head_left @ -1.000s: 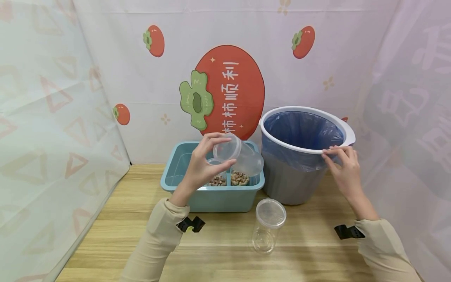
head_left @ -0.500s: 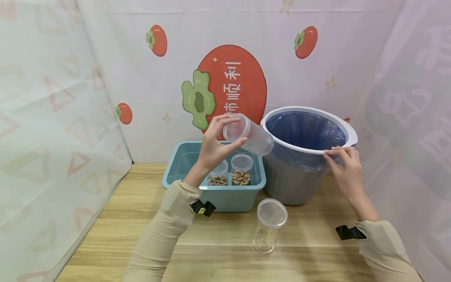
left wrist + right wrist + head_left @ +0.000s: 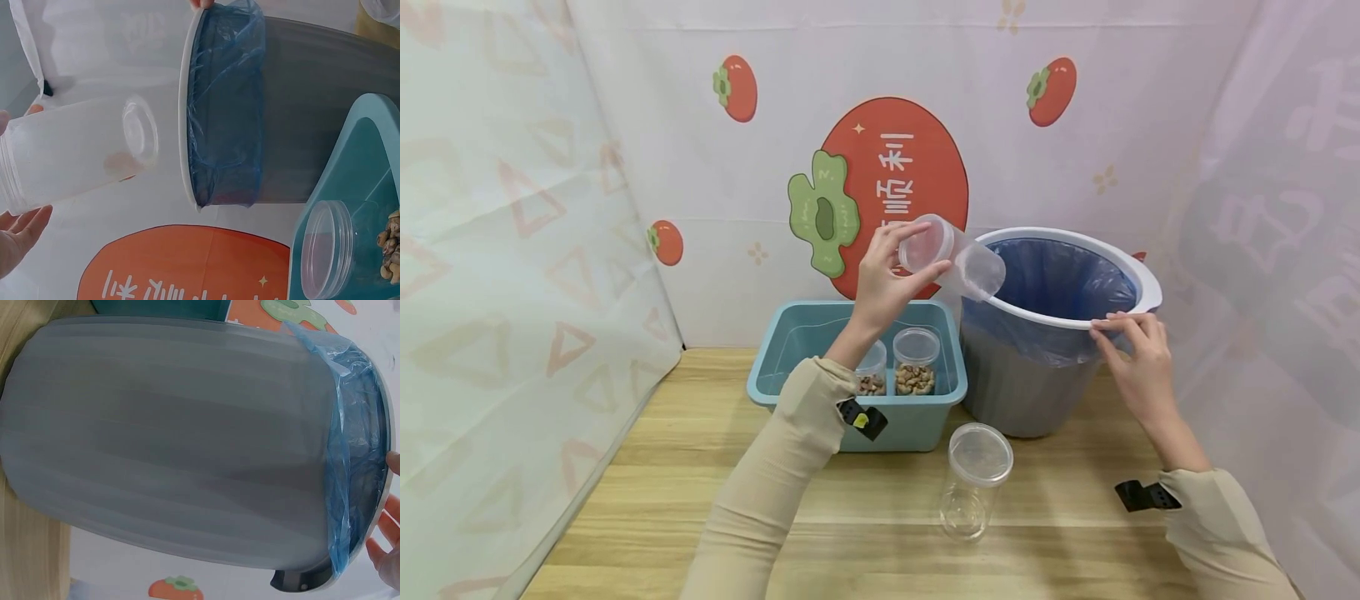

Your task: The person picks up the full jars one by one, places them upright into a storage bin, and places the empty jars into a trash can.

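My left hand grips a clear plastic jar around its lidded end. The jar is tilted, its bottom pointing right and overlapping the left rim of the trash can in the head view. Nothing shows inside this jar. My right hand pinches the can's white rim at the front right, over the blue bag that lines it. Below the left hand, two lidded jars stand in a teal bin: a jar of cashews and a jar of brownish nuts, partly hidden by the left wrist.
A clear lidded jar stands upright on the wooden table, in front of the can. The teal bin sits just left of the can. A printed cloth forms the back wall, and cloth hangs at both sides.
My left hand has lifted the clear jar up and to the right, from over the teal bin to the trash can's left rim. The right hand stays at the rim.
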A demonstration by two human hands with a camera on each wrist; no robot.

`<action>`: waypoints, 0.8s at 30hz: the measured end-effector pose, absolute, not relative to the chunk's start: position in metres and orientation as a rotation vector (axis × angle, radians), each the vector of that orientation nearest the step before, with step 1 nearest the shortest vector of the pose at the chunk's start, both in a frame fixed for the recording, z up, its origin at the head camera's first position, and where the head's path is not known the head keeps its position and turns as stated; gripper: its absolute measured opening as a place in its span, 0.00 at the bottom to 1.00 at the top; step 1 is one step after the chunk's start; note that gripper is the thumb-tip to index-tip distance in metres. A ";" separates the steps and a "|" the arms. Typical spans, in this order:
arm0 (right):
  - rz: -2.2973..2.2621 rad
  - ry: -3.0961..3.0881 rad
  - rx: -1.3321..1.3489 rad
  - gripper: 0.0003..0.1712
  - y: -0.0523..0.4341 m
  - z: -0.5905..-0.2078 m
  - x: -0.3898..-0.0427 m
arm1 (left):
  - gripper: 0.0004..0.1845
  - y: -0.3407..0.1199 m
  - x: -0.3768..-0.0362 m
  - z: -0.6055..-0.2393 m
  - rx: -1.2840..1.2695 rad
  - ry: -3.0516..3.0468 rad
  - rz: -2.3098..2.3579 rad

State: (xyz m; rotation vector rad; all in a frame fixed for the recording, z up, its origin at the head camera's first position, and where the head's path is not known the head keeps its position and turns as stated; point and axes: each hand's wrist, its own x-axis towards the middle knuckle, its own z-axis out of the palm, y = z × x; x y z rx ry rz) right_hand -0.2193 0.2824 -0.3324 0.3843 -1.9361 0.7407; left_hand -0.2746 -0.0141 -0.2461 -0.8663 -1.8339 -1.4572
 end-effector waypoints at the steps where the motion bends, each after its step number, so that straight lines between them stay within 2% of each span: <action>1: 0.740 -1.936 0.385 0.13 0.282 -0.332 -0.219 | 0.26 -0.012 -0.275 -0.245 -0.859 -1.843 -1.461; 24: 0.736 -1.939 0.380 0.11 0.283 -0.332 -0.220 | 0.28 0.027 -0.296 -0.246 -0.861 -1.976 -1.335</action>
